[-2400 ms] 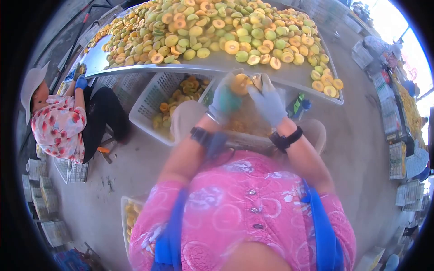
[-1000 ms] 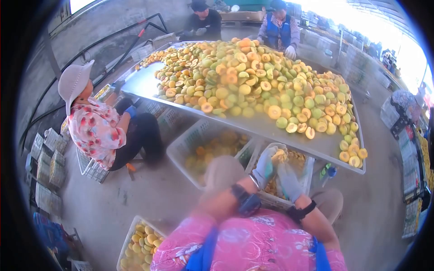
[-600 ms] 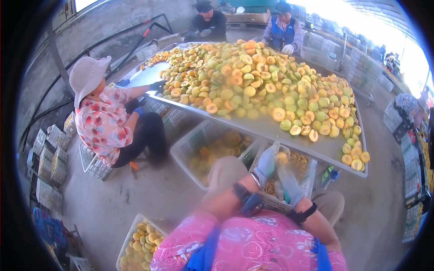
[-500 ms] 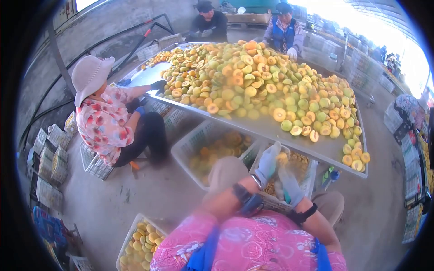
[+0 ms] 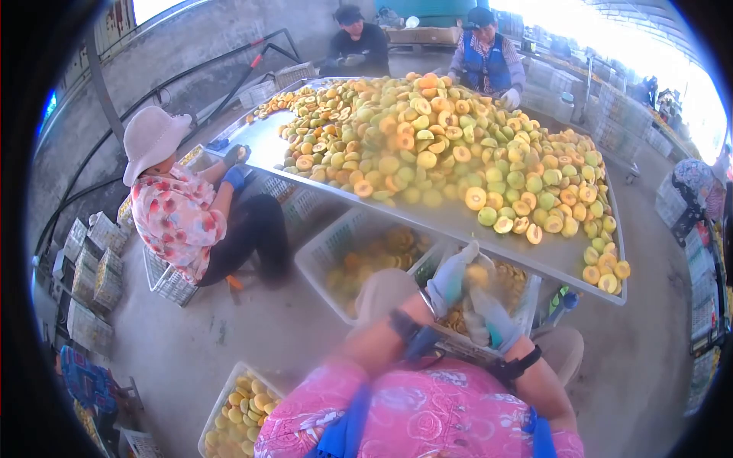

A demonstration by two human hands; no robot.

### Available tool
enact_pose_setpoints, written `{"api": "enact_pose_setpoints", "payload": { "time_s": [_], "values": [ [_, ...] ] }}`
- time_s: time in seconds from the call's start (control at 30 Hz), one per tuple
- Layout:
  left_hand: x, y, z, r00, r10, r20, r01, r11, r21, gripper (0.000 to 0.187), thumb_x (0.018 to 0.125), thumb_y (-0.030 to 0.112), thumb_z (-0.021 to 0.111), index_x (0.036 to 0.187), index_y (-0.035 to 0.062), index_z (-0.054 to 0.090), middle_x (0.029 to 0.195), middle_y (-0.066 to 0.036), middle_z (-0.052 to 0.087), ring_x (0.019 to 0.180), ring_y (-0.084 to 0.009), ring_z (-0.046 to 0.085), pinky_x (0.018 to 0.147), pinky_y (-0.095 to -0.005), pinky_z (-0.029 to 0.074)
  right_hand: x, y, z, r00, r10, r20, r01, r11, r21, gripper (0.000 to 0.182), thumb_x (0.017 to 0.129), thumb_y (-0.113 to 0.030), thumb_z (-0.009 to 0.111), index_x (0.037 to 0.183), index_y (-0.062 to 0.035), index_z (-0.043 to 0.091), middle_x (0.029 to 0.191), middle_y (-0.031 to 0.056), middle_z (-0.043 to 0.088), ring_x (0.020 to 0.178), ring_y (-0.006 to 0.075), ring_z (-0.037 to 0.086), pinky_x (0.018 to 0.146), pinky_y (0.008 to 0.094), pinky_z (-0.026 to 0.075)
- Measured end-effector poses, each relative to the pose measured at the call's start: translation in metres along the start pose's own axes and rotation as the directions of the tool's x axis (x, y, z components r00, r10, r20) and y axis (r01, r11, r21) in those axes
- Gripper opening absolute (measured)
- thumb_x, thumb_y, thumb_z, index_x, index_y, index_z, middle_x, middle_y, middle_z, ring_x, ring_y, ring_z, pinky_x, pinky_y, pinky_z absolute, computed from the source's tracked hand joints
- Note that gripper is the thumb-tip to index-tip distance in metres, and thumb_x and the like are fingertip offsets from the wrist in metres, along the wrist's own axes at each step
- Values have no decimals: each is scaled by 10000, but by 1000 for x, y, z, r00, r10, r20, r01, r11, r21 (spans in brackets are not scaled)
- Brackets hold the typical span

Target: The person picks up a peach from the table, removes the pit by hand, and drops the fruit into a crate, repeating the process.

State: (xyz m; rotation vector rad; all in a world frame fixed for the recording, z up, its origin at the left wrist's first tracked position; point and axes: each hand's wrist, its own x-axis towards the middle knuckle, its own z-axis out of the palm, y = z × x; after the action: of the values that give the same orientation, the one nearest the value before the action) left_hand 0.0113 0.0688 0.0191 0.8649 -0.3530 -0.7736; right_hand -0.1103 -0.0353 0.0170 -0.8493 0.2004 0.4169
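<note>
My left hand, in a pale glove, is closed around an orange apricot half, which looks blurred. Just below and to the right, my right hand, also gloved, has its fingers bent in close to that fruit. Whatever the right fingers hold is hidden. Both hands are over a white crate with brownish pieces in it, under the edge of a metal table. On the table lies a big heap of halved apricots, green to orange.
A second crate with fruit halves stands left of my knees, another fruit-filled crate at lower left. A person in a hat sits at the table's left side; two people work behind the heap. Stacked crates line the left.
The hatted person's hands have drawn back from the heap, now holding a piece of fruit. My hands stay together around the apricot half. The whole view has shifted slightly.
</note>
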Motion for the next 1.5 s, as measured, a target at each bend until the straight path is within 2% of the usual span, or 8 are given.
{"api": "enact_pose_setpoints", "payload": {
  "time_s": [0.43,0.6,0.73,0.8,1.07,1.17,1.3,1.5],
  "values": [
    [-5,6,5,998,-23,64,-7,903,430,496,1002,425,452,798,18,651,714,-62,619,643,-111,544,629,-250,446,14,16,-25,992,-89,-84,73,982,-174,316,1026,-283,461,1242,-64,533,1036,-28,573,886,42,528,733,181,437],
    [-6,10,-6,987,-8,163,-91,800,593,497,993,410,463,761,26,675,737,-69,640,682,-124,574,668,-259,461,4,0,11,1000,26,15,-25,1000,-19,320,996,-456,462,918,-148,500,548,-78,312,357,39,265,321,212,194],
    [-6,12,-16,975,-75,209,-26,897,442,472,991,419,493,818,25,685,784,-73,675,737,-139,616,705,-273,489,3,-4,13,987,157,31,-160,971,177,323,1018,-431,423,931,-128,492,542,-78,295,355,38,265,316,214,195],
    [-7,14,-12,974,-98,202,17,930,367,504,1001,433,453,793,24,661,767,-97,658,734,-159,605,710,-287,483,18,5,-11,831,57,554,-300,884,359,289,1028,-333,441,1122,-81,547,683,-13,533,509,97,516,435,219,428],
    [8,26,-65,988,-54,-143,28,983,-179,485,1009,455,432,870,44,649,824,-62,662,699,-156,618,627,-263,515,23,-16,-11,819,76,569,-383,810,444,404,1022,-481,365,965,-115,527,526,-76,295,322,51,258,289,225,211],
    [6,63,-105,914,318,-250,-25,661,750,282,986,223,494,1025,6,670,906,-39,673,847,-130,622,762,-261,499,41,-8,-38,950,2,312,-204,760,617,447,995,-529,407,862,-117,518,525,-83,243,356,73,256,314,239,212],
    [56,61,-145,786,590,-187,-81,398,914,261,934,158,571,1139,5,630,1084,-70,633,908,-151,609,832,-273,476,68,16,-59,999,24,49,-49,779,626,472,973,-554,444,737,-144,447,537,-84,227,390,77,251,344,241,198],
    [186,19,-136,951,139,277,-184,-467,865,341,890,302,547,1106,54,636,1077,-212,636,1058,-350,587,950,-415,448,61,-17,-45,997,-52,-61,73,896,438,418,978,-541,442,748,-193,431,558,-66,303,396,74,285,357,232,235]
  ]
}}
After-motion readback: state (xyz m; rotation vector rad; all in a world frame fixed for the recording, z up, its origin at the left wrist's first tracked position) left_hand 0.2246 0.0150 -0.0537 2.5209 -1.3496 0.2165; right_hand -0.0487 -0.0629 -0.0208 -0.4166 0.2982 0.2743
